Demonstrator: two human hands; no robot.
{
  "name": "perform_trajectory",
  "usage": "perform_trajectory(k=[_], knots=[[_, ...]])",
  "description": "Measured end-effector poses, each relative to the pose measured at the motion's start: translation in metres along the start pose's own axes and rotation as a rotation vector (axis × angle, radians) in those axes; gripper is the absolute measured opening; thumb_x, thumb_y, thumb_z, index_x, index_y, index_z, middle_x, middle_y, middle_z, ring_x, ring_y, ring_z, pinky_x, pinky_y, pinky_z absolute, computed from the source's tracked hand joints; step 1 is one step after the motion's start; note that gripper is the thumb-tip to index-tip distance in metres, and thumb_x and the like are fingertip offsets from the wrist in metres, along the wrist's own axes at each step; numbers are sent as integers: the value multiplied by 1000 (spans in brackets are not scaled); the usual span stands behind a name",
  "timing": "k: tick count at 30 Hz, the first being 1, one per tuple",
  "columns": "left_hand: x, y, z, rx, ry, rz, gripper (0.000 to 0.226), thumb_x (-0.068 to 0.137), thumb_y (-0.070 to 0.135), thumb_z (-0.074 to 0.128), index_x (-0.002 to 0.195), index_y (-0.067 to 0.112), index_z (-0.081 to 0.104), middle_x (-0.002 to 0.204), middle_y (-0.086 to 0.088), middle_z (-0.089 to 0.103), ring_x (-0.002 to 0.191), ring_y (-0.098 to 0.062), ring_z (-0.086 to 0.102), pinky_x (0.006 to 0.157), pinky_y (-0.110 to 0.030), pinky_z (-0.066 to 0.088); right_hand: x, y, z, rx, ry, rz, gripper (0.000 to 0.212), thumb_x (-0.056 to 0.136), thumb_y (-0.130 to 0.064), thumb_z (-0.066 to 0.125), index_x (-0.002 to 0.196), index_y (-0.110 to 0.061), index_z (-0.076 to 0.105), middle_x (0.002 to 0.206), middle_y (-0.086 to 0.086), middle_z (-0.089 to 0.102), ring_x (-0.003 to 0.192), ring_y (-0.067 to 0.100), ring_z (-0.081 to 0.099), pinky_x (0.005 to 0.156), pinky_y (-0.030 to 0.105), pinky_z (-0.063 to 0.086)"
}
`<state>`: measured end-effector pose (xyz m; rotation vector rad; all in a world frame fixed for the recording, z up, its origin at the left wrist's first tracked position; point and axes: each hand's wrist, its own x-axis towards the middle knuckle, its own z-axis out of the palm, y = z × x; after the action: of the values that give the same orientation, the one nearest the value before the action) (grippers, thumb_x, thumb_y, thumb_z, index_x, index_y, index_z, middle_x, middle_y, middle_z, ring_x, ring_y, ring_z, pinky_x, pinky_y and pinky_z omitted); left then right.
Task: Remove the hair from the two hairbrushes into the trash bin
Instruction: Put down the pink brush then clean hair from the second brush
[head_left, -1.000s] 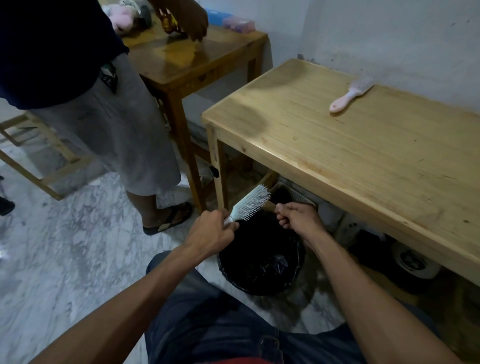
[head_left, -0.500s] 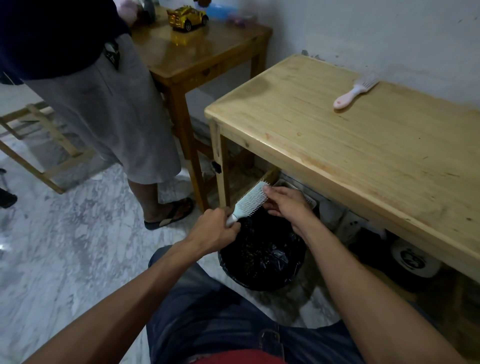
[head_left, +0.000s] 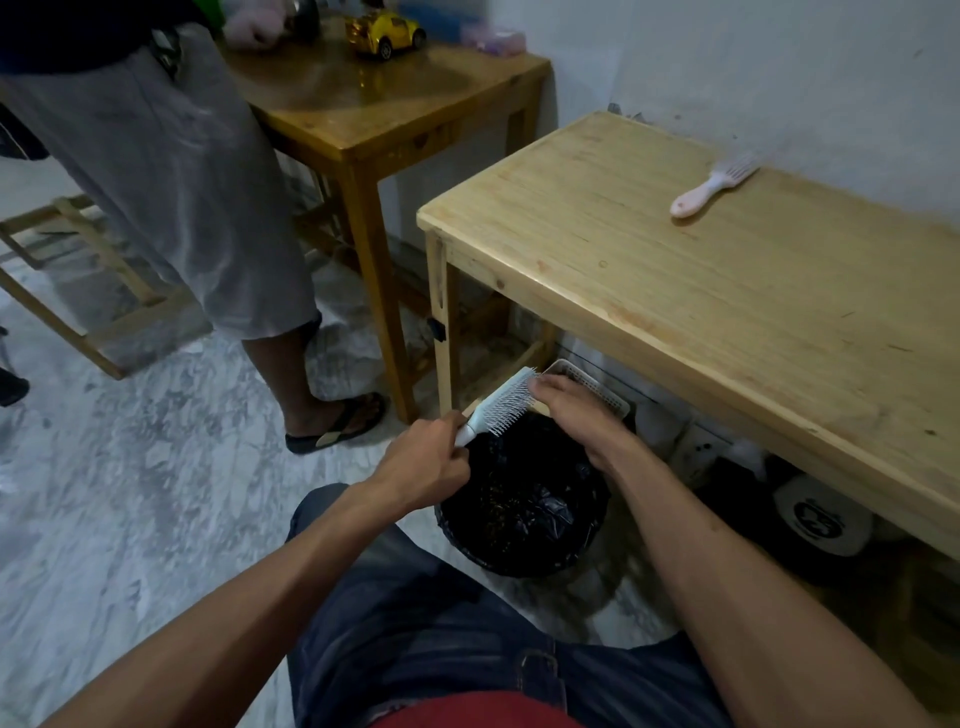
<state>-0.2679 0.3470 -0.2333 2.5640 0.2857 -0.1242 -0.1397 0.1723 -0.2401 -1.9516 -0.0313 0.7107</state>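
Nearest the camera are the wearer's dark trousers and two bare forearms reaching forward over a trash bin (head_left: 524, 514) lined with a black bag, which stands on the marbled floor just in front of the knees. The left hand (head_left: 423, 467) is curled round the handle of a white hairbrush (head_left: 501, 405), holding it tilted above the far rim of the bin with its bristles facing right and down. The right hand (head_left: 574, 410) is at the bristles near the brush's tip, its fingers bent against them; whether they pinch any hair is too small to tell. Behind the right hand a white slatted basket (head_left: 597, 387) sits under the light wooden surface (head_left: 727, 322) that runs off to the right. On top of that surface, near the wall and well apart from the hands, lies a second, pink-handled hairbrush (head_left: 714, 189). To the left a second person (head_left: 171, 171) in grey shorts and a sandal stands on the floor beside a darker wooden table (head_left: 374, 109), which carries a yellow toy car (head_left: 384, 31) at its far side.
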Motion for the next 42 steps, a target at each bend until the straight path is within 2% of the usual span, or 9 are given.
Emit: perform_trajectory(k=[4, 8, 13, 17, 25, 27, 31, 34, 42], knots=[[-2, 3, -5, 2, 22, -6, 23, 87, 18, 55, 108, 13, 60, 83, -5, 64, 67, -24, 57, 55, -30, 38, 8, 4, 0, 22, -29, 181, 126, 58, -96, 54, 160, -31, 20, 165, -1, 31, 147, 29, 36, 114, 54, 37], [-5, 3, -9, -47, 60, -29, 22, 86, 20, 58, 107, 15, 60, 79, 0, 62, 63, -19, 56, 49, -28, 33, -7, -14, 3, 214, -178, 215, 71, 98, -62, 47, 154, -20, 35, 154, 17, 44, 135, 39, 50, 78, 52, 60], [-11, -2, -16, -191, 143, -111, 19, 87, 30, 64, 100, 17, 57, 77, -1, 67, 61, -17, 62, 50, -37, 47, -15, -35, 9, 257, -169, 76, 17, 103, -25, 58, 110, -13, 67, 114, 10, 74, 98, 21, 72, 80, 47, 64], [-21, -6, -24, -270, 219, -77, 16, 91, 34, 61, 100, 21, 58, 71, -1, 69, 55, -21, 66, 54, -48, 58, -20, -54, 13, 188, -131, -1, 26, 99, -29, 65, 119, -13, 68, 114, 8, 75, 104, 21, 72, 84, 42, 63], [-36, 9, -56, -374, 474, 40, 13, 91, 20, 67, 103, 15, 69, 76, 0, 71, 61, -16, 64, 51, -29, 51, -46, -111, 16, 396, -156, -148, 31, 98, -22, 67, 123, -4, 65, 105, 14, 79, 95, 27, 78, 81, 41, 64], [-33, 23, -72, -380, 484, 93, 24, 89, 15, 69, 113, 14, 71, 85, 0, 71, 69, -13, 66, 54, -17, 50, -53, -128, 8, 451, -107, -193, 31, 97, -22, 68, 120, -2, 65, 96, 12, 80, 89, 25, 79, 79, 38, 64], [-15, 60, -104, -354, 462, 219, 44, 90, 15, 68, 134, 10, 64, 110, -6, 65, 92, -21, 62, 82, -41, 59, -63, -163, -28, 523, 19, -283, 26, 96, -21, 70, 113, -1, 66, 90, 13, 80, 85, 24, 80, 72, 31, 63], [5, 94, -118, -345, 484, 307, 46, 91, 17, 69, 136, 8, 63, 117, -6, 64, 101, -20, 60, 89, -39, 56, -64, -181, -70, 602, 152, -340, 21, 96, -19, 70, 104, 0, 68, 78, 12, 78, 74, 22, 79, 66, 29, 63], [70, 187, -105, -268, 438, 405, 41, 90, 21, 69, 128, 7, 67, 105, -8, 61, 89, -23, 59, 77, -30, 44, -49, -178, -193, 677, 437, -317, 15, 99, -12, 63, 92, 2, 64, 85, 16, 72, 73, 23, 73, 68, 31, 63]])
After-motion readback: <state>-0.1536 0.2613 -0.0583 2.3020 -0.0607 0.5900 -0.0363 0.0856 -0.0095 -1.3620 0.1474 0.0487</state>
